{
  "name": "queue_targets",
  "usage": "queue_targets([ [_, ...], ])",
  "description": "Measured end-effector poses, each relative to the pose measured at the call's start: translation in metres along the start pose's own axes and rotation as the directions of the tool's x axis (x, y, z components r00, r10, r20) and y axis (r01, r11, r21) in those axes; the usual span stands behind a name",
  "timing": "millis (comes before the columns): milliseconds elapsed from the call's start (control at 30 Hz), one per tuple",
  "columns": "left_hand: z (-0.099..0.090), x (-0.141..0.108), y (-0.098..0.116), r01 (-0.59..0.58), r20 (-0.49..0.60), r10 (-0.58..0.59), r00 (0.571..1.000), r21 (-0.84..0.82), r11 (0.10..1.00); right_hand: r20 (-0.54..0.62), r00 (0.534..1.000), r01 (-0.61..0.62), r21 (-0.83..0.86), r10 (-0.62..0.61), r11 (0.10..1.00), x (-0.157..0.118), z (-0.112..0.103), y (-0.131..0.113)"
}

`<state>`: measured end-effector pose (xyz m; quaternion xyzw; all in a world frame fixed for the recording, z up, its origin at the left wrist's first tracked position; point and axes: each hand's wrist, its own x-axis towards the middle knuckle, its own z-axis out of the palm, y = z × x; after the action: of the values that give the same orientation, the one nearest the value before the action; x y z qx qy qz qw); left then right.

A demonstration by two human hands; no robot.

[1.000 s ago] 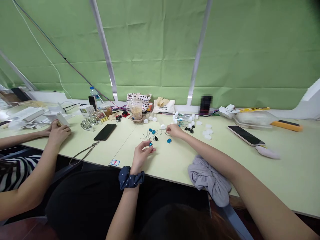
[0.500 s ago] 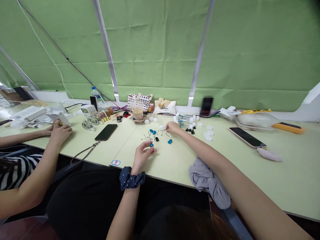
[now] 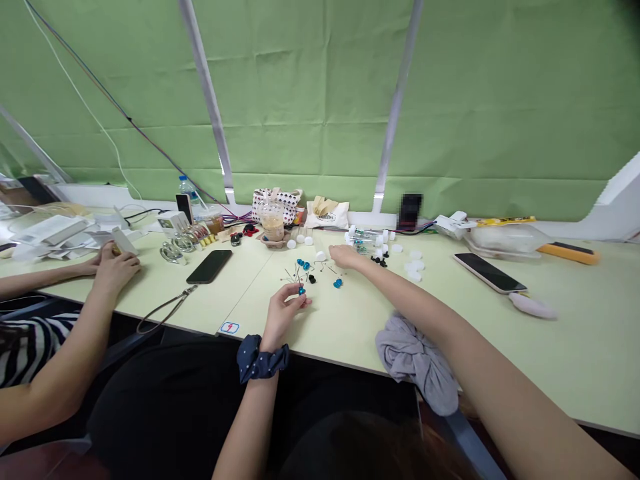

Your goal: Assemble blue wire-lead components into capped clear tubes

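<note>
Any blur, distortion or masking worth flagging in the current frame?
Head view: mosaic patch masks something by the green curtain; head view: orange-and-black object at right looks smeared, top right corner darkens; head view: right forearm seems stretched, likely lens distortion; head view: blue piece in the left hand too small for fine detail.

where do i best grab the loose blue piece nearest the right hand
Pinch its rounded sides, probably best from above and the near side: the blue piece is small and low, with the black piece to its left and the right hand beyond.
</note>
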<state>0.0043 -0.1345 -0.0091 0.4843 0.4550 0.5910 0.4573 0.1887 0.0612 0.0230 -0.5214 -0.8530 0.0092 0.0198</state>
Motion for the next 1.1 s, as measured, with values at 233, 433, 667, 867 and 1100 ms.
queue_targets([
  [233, -0.002, 0.002, -0.004, -0.003, 0.014, 0.003, 1.0, 0.002, 1.0, -0.069, 0.996, 0.063, 0.132, -0.054, 0.989, -0.041, -0.004, 0.037],
  [433, -0.002, 0.003, -0.006, -0.013, 0.017, 0.013, 1.0, 0.006, 1.0, -0.11, 0.992, 0.089, 0.241, -0.064, 0.966, -0.061, 0.013, 0.056],
  [667, -0.003, 0.003, -0.006, -0.008, 0.02, 0.007, 1.0, 0.012, 1.0, -0.204, 0.969, 0.195, 0.285, -0.14, 0.938, -0.061, 0.03, 0.065],
  [867, -0.004, 0.002, -0.006, -0.018, 0.026, 0.017, 1.0, 0.023, 1.0, -0.208, 0.96, 0.249, 0.337, -0.186, 0.908, -0.062, 0.035, 0.069],
  [1100, -0.003, 0.002, -0.005, 0.0, 0.011, 0.0, 1.0, 0.016, 1.0, -0.223, 0.948, 0.291, 0.33, -0.226, 0.898, -0.058, 0.039, 0.068],
])
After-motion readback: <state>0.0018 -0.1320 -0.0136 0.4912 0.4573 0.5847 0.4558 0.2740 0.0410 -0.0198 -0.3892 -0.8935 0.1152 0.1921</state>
